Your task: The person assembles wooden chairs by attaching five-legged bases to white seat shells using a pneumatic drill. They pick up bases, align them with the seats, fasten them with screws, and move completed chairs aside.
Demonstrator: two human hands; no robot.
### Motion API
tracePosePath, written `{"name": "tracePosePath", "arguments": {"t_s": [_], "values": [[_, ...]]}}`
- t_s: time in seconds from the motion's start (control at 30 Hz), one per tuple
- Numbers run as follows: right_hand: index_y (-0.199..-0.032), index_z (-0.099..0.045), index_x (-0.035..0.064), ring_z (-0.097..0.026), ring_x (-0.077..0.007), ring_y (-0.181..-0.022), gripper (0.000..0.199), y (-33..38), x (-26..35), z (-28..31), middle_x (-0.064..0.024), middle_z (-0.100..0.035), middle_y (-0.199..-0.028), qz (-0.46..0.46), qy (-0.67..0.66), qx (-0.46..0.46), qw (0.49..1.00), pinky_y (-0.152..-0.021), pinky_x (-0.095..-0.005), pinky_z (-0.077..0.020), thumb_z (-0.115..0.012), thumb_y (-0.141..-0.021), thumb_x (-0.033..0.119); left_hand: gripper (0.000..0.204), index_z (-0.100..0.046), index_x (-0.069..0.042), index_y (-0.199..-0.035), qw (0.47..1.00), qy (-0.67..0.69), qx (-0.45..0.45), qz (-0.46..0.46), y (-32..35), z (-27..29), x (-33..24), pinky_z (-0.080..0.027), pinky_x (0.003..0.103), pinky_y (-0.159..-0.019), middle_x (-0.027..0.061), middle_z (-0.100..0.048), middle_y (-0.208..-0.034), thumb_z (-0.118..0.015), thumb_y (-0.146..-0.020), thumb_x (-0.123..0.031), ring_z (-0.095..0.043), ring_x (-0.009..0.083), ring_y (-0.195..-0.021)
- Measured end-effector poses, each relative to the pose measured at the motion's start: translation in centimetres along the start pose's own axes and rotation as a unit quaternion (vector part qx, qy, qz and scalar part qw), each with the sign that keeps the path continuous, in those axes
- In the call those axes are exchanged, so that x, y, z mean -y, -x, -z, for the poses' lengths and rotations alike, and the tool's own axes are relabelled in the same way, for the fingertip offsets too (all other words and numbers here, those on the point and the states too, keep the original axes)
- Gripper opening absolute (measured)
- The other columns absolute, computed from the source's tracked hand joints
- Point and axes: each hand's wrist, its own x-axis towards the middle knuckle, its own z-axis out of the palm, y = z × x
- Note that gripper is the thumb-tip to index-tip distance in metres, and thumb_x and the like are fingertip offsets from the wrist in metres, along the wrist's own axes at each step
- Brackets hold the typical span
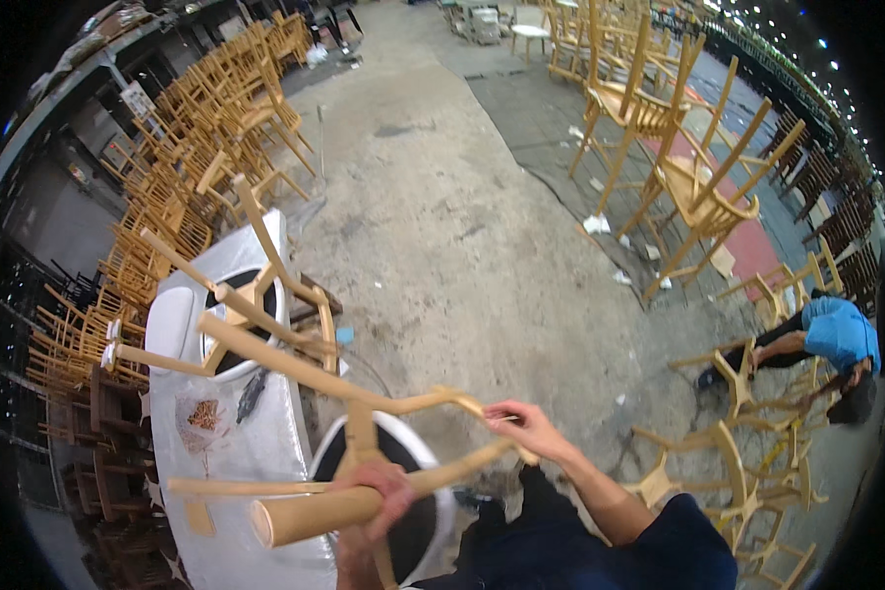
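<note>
A pale wooden chair frame (295, 369) lies tilted in front of me, its legs pointing left. My left hand (379, 497) is wrapped round one thick leg near the bottom of the view. Beside the frame's curved rail is my right hand (526, 428), fingers bunched together; a small pale bit shows between them, too small to name. A round black panel with a white rim (441, 462) sits beneath the frame, partly hidden by the leg and my left hand. A second upturned chair frame (256, 295) rests on the covered table at my left.
The table (265, 511) has a pale sheet, a white cushion (170, 323), a bag of small brown pieces (204, 415) and a dark tool (252, 393). Stacked chairs (236, 113) line the left; more chairs (703, 187) stand right. A person in blue (841, 334) bends among frames.
</note>
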Motion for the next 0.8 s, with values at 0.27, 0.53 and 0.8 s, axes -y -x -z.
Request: {"name": "tracePosePath", "arguments": {"t_s": [0.27,0.53,0.8], "values": [[-0.114,-0.072,0.0022,-0.068,-0.0173,-0.104,0.04,-0.4,13.4,10.6,-0.0061,-0.075,-0.103,0.072,0.024,0.569,0.819,-0.092,-0.0336,-0.052,-0.085,-0.092,0.032,0.02,-0.062,-0.004,-0.074,0.958,0.217,0.18,0.041,-10.3,-17.4,0.3,-0.055,0.044,-0.082,0.0136,-0.068,-0.078,-0.076,-0.084,0.006,-0.068,0.0277,-0.082],[-0.087,-0.061,0.0046,-0.06,-0.0088,-0.054,0.023,2.2,12.6,17.8,-0.0001,-0.061,-0.068,-0.072,-0.012,0.278,0.958,-0.049,-0.0275,-0.0471,-0.083,-0.089,0.011,0.03,-0.064,-0.001,-0.116,0.935,0.192,0.209,0.214,-15.0,-21.6,8.2,-0.053,0.041,-0.099,0.0111,-0.07,-0.117,-0.081,-0.093,-0.012,-0.067,0.024,-0.114],[-0.084,-0.052,0.0059,-0.056,-0.0222,-0.046,0.026,-1.6,7.7,21.1,-0.0079,-0.052,-0.058,-0.099,-0.229,-0.143,0.958,-0.046,-0.0384,-0.05,-0.074,-0.077,-0.005,0.028,-0.068,-0.003,-0.12,0.98,-0.023,-0.128,0.15,-27.8,-1.9,18.4,-0.058,0.033,-0.093,0.0069,-0.075,-0.111,-0.078,-0.094,-0.01,-0.072,0.0154,-0.102]]}}
